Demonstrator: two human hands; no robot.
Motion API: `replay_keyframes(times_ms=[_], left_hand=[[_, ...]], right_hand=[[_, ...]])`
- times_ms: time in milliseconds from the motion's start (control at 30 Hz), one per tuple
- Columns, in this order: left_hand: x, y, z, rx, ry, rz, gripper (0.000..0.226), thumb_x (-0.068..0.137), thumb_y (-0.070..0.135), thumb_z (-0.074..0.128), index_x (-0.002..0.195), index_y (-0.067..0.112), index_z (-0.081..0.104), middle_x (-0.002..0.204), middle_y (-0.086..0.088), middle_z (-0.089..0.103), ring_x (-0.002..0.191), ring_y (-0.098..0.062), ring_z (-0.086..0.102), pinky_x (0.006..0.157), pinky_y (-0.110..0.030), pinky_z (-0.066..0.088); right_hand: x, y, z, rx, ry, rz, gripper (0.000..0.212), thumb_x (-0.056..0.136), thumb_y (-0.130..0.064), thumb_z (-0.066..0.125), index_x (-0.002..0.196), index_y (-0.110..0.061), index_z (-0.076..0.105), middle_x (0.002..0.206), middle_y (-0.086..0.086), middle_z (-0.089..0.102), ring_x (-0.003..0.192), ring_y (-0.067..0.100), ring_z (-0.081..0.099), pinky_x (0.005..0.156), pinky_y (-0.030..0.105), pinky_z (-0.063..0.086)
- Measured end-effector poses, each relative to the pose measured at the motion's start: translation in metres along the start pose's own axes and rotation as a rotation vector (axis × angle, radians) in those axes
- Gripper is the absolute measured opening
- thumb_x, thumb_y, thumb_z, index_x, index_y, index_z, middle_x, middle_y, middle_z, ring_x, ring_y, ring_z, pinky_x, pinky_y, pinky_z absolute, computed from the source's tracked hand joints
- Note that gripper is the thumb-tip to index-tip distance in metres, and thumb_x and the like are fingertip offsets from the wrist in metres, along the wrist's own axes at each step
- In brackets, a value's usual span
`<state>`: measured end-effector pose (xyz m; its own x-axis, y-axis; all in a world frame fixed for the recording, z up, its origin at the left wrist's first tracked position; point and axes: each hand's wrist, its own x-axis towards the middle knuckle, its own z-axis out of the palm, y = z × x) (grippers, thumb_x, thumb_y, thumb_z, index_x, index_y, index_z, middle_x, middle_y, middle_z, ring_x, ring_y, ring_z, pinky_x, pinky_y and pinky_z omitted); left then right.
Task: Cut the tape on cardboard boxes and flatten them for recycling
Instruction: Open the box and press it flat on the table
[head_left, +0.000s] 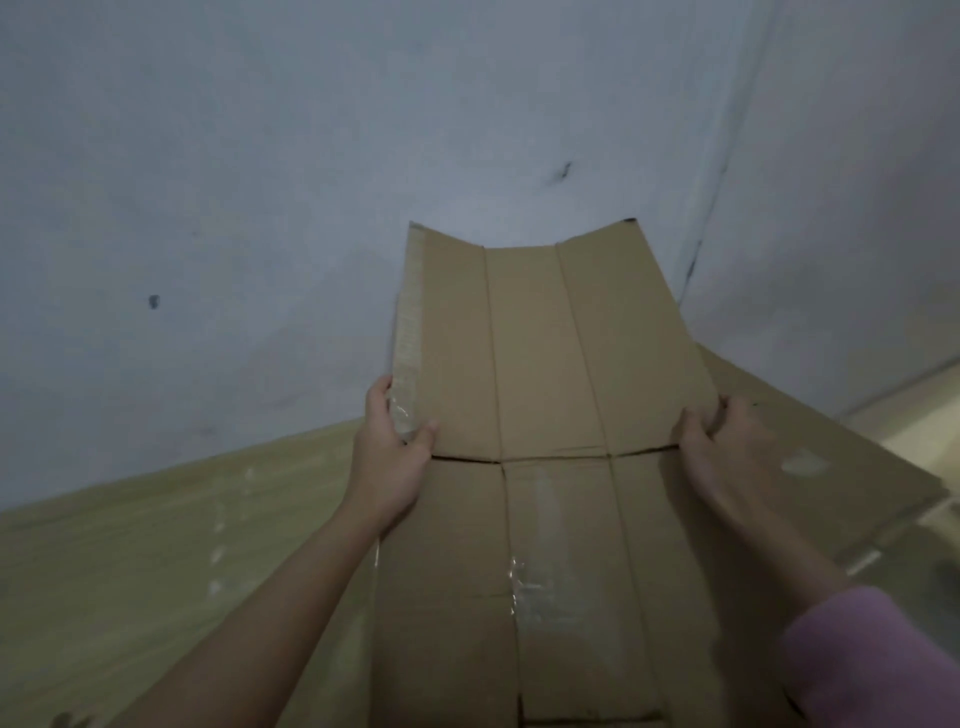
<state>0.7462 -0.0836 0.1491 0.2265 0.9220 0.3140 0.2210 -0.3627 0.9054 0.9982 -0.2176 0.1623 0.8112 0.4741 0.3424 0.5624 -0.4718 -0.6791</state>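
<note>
The big cardboard box (545, 467) lies opened out on the wooden floor (156, 571) by the wall (260, 208), its far part lifted. It looks light and bendy, so grab the side edges. The left hand (395, 457) and right hand (727, 447) each pinch one edge, near the shiny tape (408, 332).

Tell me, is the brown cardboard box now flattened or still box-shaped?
Flattened: the brown cardboard box is opened into creased panels, far part raised by both hands.
</note>
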Motion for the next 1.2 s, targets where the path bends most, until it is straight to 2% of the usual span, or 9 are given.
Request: replay_keyframes(times_ms=[200, 333, 433, 533, 800, 967, 1033, 1133, 1200], left_hand=[[0.019, 0.049, 0.124, -0.077, 0.01, -0.041, 0.054, 0.088, 0.003, 0.059, 0.136, 0.014, 0.037, 0.113, 0.004, 0.058, 0.102, -0.014, 0.059, 0.087, -0.021, 0.041], [0.025, 0.071, 0.196, -0.139, 0.05, -0.101, 0.05, 0.09, 0.003, 0.054, 0.136, 0.014, 0.037, 0.117, 0.001, 0.058, 0.108, -0.017, 0.058, 0.094, -0.029, 0.043], [0.025, 0.081, 0.242, -0.153, 0.055, -0.145, 0.048, 0.092, 0.002, 0.049, 0.136, 0.015, 0.035, 0.115, 0.006, 0.054, 0.106, -0.013, 0.053, 0.084, -0.017, 0.036], [0.029, 0.079, 0.283, -0.149, 0.055, -0.191, 0.048, 0.092, 0.0, 0.048, 0.136, 0.014, 0.035, 0.11, 0.007, 0.051, 0.103, -0.012, 0.05, 0.077, -0.013, 0.033], [0.06, 0.035, 0.364, -0.093, 0.103, -0.361, 0.05, 0.09, -0.001, 0.051, 0.135, 0.013, 0.037, 0.112, 0.0, 0.053, 0.099, -0.016, 0.052, 0.084, -0.022, 0.036], [0.074, 0.007, 0.404, -0.06, 0.133, -0.494, 0.054, 0.086, -0.003, 0.055, 0.135, 0.012, 0.038, 0.115, -0.005, 0.055, 0.103, -0.022, 0.055, 0.091, -0.029, 0.041], [0.073, 0.0, 0.414, -0.05, 0.162, -0.547, 0.056, 0.085, -0.004, 0.056, 0.136, 0.011, 0.039, 0.122, -0.009, 0.056, 0.103, -0.022, 0.055, 0.093, -0.03, 0.042], [0.069, -0.004, 0.419, 0.002, 0.24, -0.552, 0.056, 0.082, -0.004, 0.06, 0.135, 0.01, 0.045, 0.124, -0.013, 0.059, 0.102, -0.021, 0.057, 0.092, -0.028, 0.042], [0.065, -0.004, 0.418, 0.036, 0.282, -0.524, 0.057, 0.08, -0.003, 0.062, 0.134, 0.01, 0.049, 0.124, -0.01, 0.059, 0.105, -0.021, 0.057, 0.093, -0.027, 0.042]], right_hand=[[0.108, 0.065, -0.052, -0.074, 0.008, -0.049, 0.03, 0.095, -0.026, 0.048, 0.107, 0.001, 0.049, 0.103, 0.032, 0.058, 0.098, 0.045, 0.054, 0.08, 0.041, 0.04], [0.174, 0.107, -0.074, -0.151, 0.01, -0.138, 0.024, 0.095, -0.026, 0.047, 0.089, -0.002, 0.047, 0.09, 0.031, 0.058, 0.089, 0.044, 0.055, 0.074, 0.041, 0.04], [0.216, 0.136, -0.08, -0.229, 0.0, -0.198, 0.025, 0.095, -0.026, 0.046, 0.085, -0.003, 0.046, 0.086, 0.03, 0.056, 0.084, 0.044, 0.055, 0.072, 0.042, 0.04], [0.25, 0.159, -0.075, -0.309, -0.025, -0.229, 0.027, 0.095, -0.027, 0.045, 0.092, -0.001, 0.048, 0.094, 0.029, 0.055, 0.087, 0.044, 0.055, 0.077, 0.043, 0.041], [0.317, 0.21, -0.022, -0.458, -0.226, -0.283, 0.035, 0.093, -0.027, 0.052, 0.112, 0.001, 0.046, 0.112, 0.025, 0.046, 0.095, 0.047, 0.054, 0.078, 0.045, 0.043], [0.351, 0.241, 0.015, -0.508, -0.484, -0.24, 0.035, 0.096, -0.026, 0.048, 0.114, 0.003, 0.043, 0.12, 0.024, 0.042, 0.103, 0.045, 0.051, 0.086, 0.044, 0.041], [0.354, 0.252, 0.032, -0.472, -0.54, -0.213, 0.043, 0.094, -0.029, 0.05, 0.121, 0.003, 0.038, 0.126, 0.024, 0.039, 0.109, 0.043, 0.047, 0.09, 0.044, 0.039], [0.345, 0.265, 0.055, -0.47, -0.529, -0.175, 0.088, 0.087, -0.049, 0.056, 0.142, 0.008, 0.017, 0.141, 0.024, 0.027, 0.125, 0.04, 0.034, 0.1, 0.046, 0.032], [0.339, 0.271, 0.066, -0.415, -0.476, -0.167, 0.102, 0.079, -0.055, 0.064, 0.142, 0.011, 0.019, 0.139, 0.029, 0.032, 0.123, 0.043, 0.036, 0.101, 0.049, 0.032]])
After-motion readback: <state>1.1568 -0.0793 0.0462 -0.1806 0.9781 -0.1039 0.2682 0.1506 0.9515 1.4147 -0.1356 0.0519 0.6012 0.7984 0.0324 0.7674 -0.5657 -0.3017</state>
